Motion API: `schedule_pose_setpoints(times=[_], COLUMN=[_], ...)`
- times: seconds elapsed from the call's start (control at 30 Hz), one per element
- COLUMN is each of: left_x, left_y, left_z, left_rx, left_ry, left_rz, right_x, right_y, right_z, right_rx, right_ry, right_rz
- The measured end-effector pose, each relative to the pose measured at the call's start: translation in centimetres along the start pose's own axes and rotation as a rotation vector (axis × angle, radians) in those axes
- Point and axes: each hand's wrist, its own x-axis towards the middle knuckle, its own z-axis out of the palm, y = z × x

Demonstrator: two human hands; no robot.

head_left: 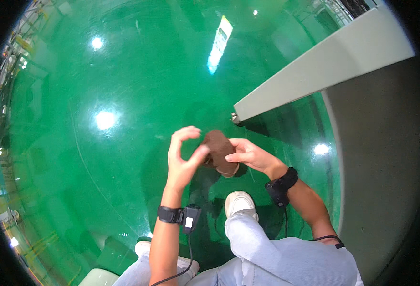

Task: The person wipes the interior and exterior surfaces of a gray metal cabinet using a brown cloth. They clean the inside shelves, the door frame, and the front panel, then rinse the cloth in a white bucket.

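Observation:
A soft brown cloth-like piece [219, 150], oblong with rounded ends and a paler lower edge, is held above the green floor. Its exact kind I cannot make out. My right hand [250, 155] pinches its right side, thumb on top and fingers behind. At its left, my left hand [184, 155] is open, fingers curved and spread from the thumb. That thumb is slightly blurred and overlaps the piece's left edge; whether it touches I cannot tell. Black straps with small devices circle both wrists.
To the right stands a pale grey tapered beam [324, 66] with a small metal foot, beside a large dark grey panel [381, 167]. My white shoe [240, 204] and light trousers are below. The glossy green floor [124, 86] reflects lamps; equipment lines the far left.

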Motion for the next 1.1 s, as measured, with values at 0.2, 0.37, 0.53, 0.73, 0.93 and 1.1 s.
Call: schedule_pose_setpoints(times=[0.2, 0.37, 0.53, 0.73, 0.93, 1.1], left_x=[-1.2, -1.4, -0.9, -0.4, 2.3, 6.8], left_y=[2.9, 1.0, 1.1, 1.3, 2.2, 4.0], left_z=[1.8, 4.6, 8.8, 9.8, 7.7, 8.6], left_rx=[-0.131, -0.361, -0.403, -0.101, 0.204, 0.347], left_ry=[-0.19, -0.078, -0.176, -0.161, -0.014, 0.064], left_rz=[-0.432, -0.46, -0.473, -0.21, -0.005, 0.244], right_x=[-0.7, -3.5, -5.9, -6.6, -8.7, -6.7], right_y=[0.2, 1.9, 3.7, 3.2, 0.8, -2.0], right_z=[0.0, 0.0, -2.5, -2.3, -5.6, -12.7], right_rx=[-0.222, -0.439, 0.129, 0.018, 0.016, -0.403], right_ry=[0.204, 0.677, 0.486, 0.806, 1.269, 1.629], right_rz=[-0.07, -0.211, -0.271, -0.277, -0.349, -0.799])
